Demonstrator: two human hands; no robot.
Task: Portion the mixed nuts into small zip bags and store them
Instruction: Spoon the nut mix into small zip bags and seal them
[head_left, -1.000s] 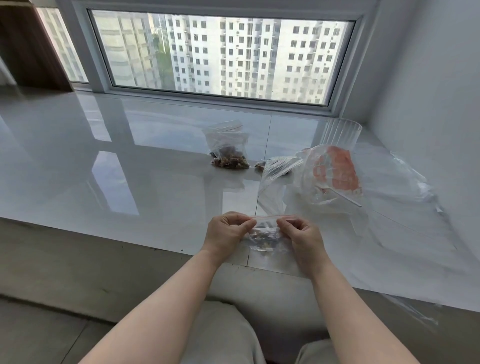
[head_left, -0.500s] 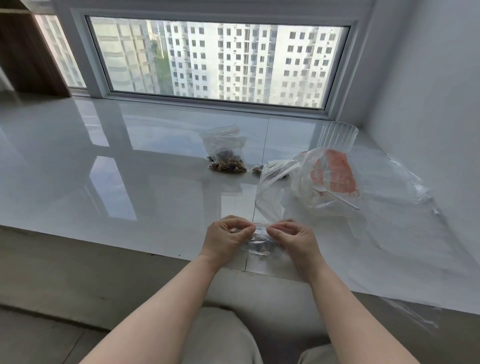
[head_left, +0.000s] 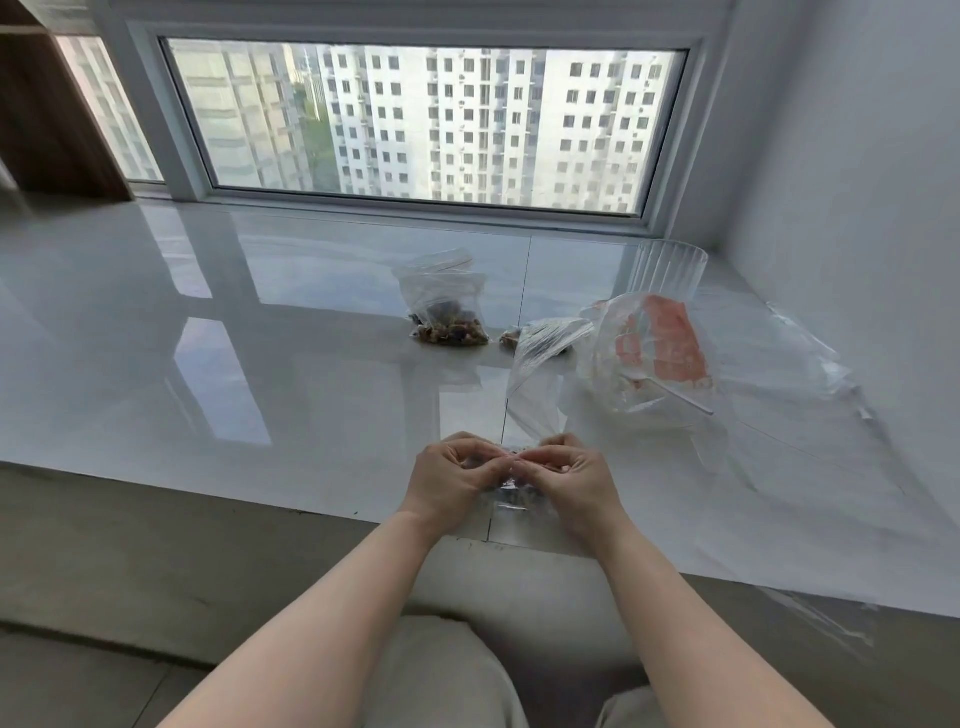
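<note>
A small clear zip bag (head_left: 511, 499) with some nuts in it hangs over the front edge of the white sill. My left hand (head_left: 452, 480) and my right hand (head_left: 569, 480) both pinch its top edge, fingertips meeting in the middle. Farther back a filled zip bag of mixed nuts (head_left: 448, 312) stands on the sill. To its right lies another clear bag (head_left: 540, 343) with a few nuts showing at its far end. A large crumpled bag with an orange label (head_left: 660, 358) lies at the right.
A ribbed clear plastic cup (head_left: 670, 270) stands at the back right by the wall. Loose clear plastic sheeting (head_left: 810, 415) spreads over the right part of the glossy white sill (head_left: 234, 338). A window runs along the back.
My hands have slid toward each other along the bag's top edge until the fingertips meet. The view has tilted slightly, so everything sits lower in the picture.
</note>
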